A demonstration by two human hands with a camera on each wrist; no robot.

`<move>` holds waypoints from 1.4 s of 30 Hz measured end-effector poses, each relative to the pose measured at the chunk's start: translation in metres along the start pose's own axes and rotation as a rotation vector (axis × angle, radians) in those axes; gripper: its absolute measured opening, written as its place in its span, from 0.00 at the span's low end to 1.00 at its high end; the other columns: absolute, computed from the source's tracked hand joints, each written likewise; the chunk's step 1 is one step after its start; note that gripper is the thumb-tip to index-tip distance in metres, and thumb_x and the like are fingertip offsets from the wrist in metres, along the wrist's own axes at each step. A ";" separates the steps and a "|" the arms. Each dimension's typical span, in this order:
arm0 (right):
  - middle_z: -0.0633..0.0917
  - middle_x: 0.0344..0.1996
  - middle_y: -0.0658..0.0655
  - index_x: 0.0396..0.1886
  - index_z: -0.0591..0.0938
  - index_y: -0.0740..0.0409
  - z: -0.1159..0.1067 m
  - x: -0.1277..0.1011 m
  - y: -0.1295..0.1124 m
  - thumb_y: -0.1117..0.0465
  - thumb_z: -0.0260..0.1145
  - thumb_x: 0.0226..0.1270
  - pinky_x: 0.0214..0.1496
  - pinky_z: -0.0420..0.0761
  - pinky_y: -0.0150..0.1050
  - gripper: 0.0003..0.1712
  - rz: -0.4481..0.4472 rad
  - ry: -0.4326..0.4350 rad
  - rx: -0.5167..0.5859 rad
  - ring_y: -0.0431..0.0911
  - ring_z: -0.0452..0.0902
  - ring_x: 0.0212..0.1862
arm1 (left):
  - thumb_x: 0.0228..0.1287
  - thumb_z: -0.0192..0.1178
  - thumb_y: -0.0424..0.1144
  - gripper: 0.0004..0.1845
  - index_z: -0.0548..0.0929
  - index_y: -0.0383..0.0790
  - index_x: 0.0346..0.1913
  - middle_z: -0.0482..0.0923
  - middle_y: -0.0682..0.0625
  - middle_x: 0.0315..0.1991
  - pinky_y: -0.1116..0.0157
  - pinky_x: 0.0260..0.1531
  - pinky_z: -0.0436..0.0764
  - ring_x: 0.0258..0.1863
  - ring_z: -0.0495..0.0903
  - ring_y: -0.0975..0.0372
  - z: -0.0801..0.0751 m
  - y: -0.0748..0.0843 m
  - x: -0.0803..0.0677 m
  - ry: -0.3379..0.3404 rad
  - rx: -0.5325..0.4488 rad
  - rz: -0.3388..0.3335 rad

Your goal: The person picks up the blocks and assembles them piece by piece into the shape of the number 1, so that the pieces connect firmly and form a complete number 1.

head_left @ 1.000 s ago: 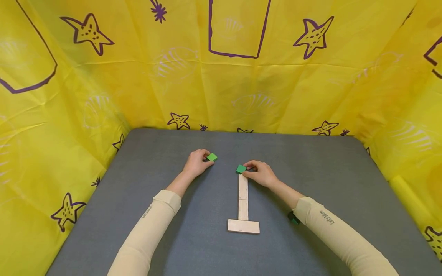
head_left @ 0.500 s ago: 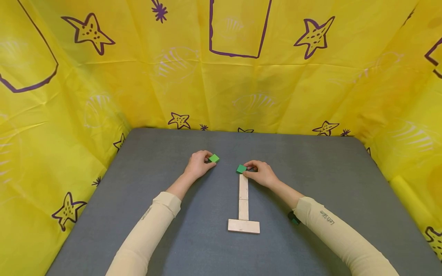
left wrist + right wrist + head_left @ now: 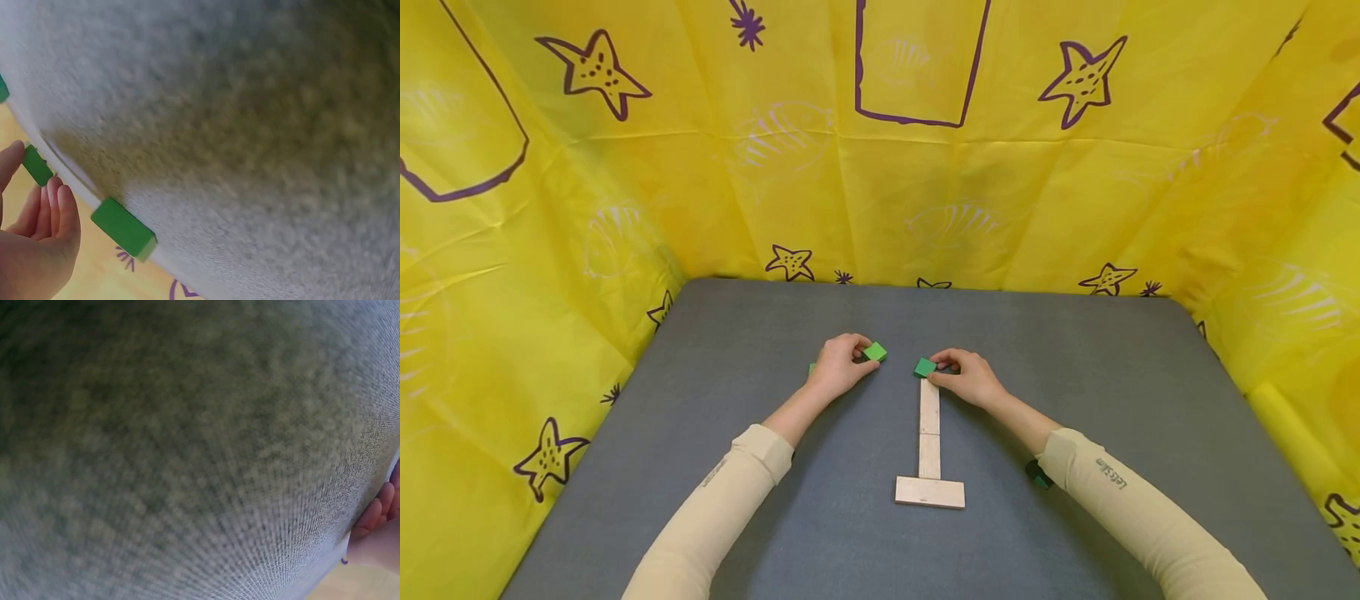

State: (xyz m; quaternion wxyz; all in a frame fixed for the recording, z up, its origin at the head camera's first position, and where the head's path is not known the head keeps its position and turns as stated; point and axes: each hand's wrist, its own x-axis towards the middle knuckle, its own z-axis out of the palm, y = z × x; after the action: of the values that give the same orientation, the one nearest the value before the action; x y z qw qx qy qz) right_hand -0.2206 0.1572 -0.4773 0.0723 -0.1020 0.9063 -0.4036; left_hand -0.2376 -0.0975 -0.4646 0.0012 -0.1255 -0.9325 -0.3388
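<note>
Two small green blocks, one pinched in each hand

The left hand (image 3: 837, 367) pinches a green block (image 3: 874, 352); the right hand (image 3: 972, 377) pinches another green block (image 3: 924, 367) at the far end of the wooden strip (image 3: 928, 428) on the grey worktop (image 3: 1112, 367).

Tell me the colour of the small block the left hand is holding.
Green. The small block pinched by the left hand shows best in the head view.

The head camera looks forward and down over the grey table (image 3: 1075, 375), with the yellow sheet (image 3: 925, 208) at 12 o'clock. Both wrist cameras sit very close to that same table, blurred; the left one shares a green block (image 3: 123, 228).
</note>
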 end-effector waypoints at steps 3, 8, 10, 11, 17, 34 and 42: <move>0.83 0.42 0.54 0.51 0.84 0.56 0.000 0.000 0.000 0.56 0.70 0.62 0.49 0.72 0.45 0.18 0.006 0.001 0.002 0.50 0.74 0.46 | 0.59 0.71 0.39 0.19 0.83 0.34 0.50 0.80 0.44 0.41 0.59 0.43 0.78 0.41 0.78 0.55 0.002 0.003 -0.003 0.003 -0.008 0.017; 0.83 0.42 0.54 0.51 0.84 0.56 0.001 -0.001 0.000 0.56 0.69 0.62 0.48 0.72 0.44 0.18 0.001 -0.001 0.003 0.50 0.74 0.45 | 0.58 0.71 0.39 0.19 0.83 0.34 0.50 0.80 0.44 0.42 0.58 0.43 0.78 0.41 0.79 0.55 0.004 0.010 -0.006 -0.006 -0.014 0.026; 0.83 0.42 0.54 0.51 0.84 0.56 0.001 -0.001 0.000 0.55 0.69 0.62 0.47 0.72 0.44 0.18 0.002 0.000 0.004 0.50 0.73 0.44 | 0.58 0.71 0.39 0.19 0.83 0.34 0.50 0.80 0.44 0.41 0.58 0.43 0.79 0.41 0.79 0.55 0.005 0.012 -0.007 -0.011 -0.014 0.030; 0.83 0.42 0.54 0.50 0.84 0.56 0.001 -0.001 0.000 0.55 0.70 0.62 0.47 0.72 0.44 0.18 0.003 0.001 0.005 0.50 0.73 0.44 | 0.58 0.71 0.39 0.19 0.83 0.34 0.50 0.80 0.44 0.41 0.58 0.43 0.79 0.41 0.79 0.55 0.006 0.013 -0.008 -0.013 -0.014 0.033; 0.83 0.41 0.54 0.50 0.84 0.56 0.002 0.000 0.001 0.55 0.70 0.62 0.46 0.71 0.43 0.18 0.004 0.004 0.010 0.49 0.73 0.44 | 0.57 0.71 0.39 0.18 0.84 0.34 0.48 0.80 0.44 0.39 0.59 0.41 0.79 0.39 0.79 0.56 0.011 0.016 -0.009 -0.014 0.002 0.061; 0.83 0.41 0.54 0.50 0.83 0.57 0.001 0.000 -0.001 0.55 0.70 0.62 0.44 0.72 0.41 0.18 0.020 0.006 0.003 0.48 0.74 0.41 | 0.57 0.72 0.40 0.17 0.84 0.35 0.47 0.81 0.45 0.39 0.60 0.42 0.79 0.40 0.80 0.57 0.019 0.023 -0.012 -0.041 0.000 0.092; 0.83 0.40 0.53 0.50 0.84 0.56 0.001 0.000 -0.001 0.55 0.70 0.62 0.43 0.71 0.41 0.18 0.025 0.008 0.000 0.48 0.73 0.41 | 0.57 0.72 0.39 0.16 0.84 0.36 0.46 0.80 0.46 0.38 0.61 0.41 0.79 0.39 0.79 0.57 0.025 0.026 -0.013 -0.050 -0.008 0.103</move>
State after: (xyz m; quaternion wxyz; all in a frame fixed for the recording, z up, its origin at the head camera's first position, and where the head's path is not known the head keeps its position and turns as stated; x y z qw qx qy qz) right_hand -0.2199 0.1557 -0.4771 0.0739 -0.0890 0.9079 -0.4030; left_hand -0.2163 -0.0655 -0.4685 -0.0053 -0.1816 -0.9232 -0.3387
